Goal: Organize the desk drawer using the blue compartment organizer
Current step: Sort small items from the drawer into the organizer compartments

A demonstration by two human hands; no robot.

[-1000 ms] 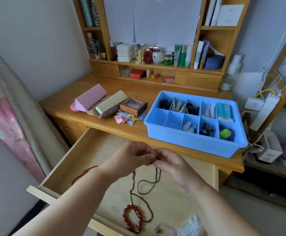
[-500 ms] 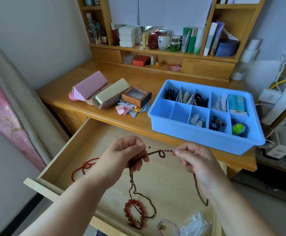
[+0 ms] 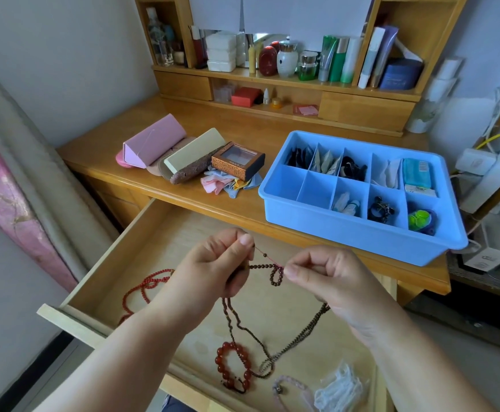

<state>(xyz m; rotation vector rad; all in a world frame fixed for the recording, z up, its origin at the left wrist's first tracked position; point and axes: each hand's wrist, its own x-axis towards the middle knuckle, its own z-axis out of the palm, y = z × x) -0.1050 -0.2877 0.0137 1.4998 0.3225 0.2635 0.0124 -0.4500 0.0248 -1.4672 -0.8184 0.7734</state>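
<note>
Over the open wooden drawer [image 3: 100, 281], my left hand [image 3: 213, 263] and my right hand [image 3: 329, 275] both pinch a long brown bead necklace [image 3: 265, 266]. A short stretch with a small loop spans between my fingers. The rest hangs in long strands down into the drawer. The blue compartment organizer [image 3: 347, 233] sits on the desk top behind my right hand. Most of its cells hold small items, and two front-left cells show bare bottoms.
In the drawer lie a thin red bead string [image 3: 144, 286], a chunky red bead bracelet [image 3: 231, 367], a pale pink bracelet [image 3: 290, 388] and a clear plastic bag [image 3: 341, 391]. On the desk lie a pink case [image 3: 153, 141], a cream case [image 3: 192, 153], a brown windowed box [image 3: 238, 160] and cloths [image 3: 228, 185].
My hands have drawn apart and stretched a section of the brown necklace between them. The view has tilted down and moved closer to the drawer.
</note>
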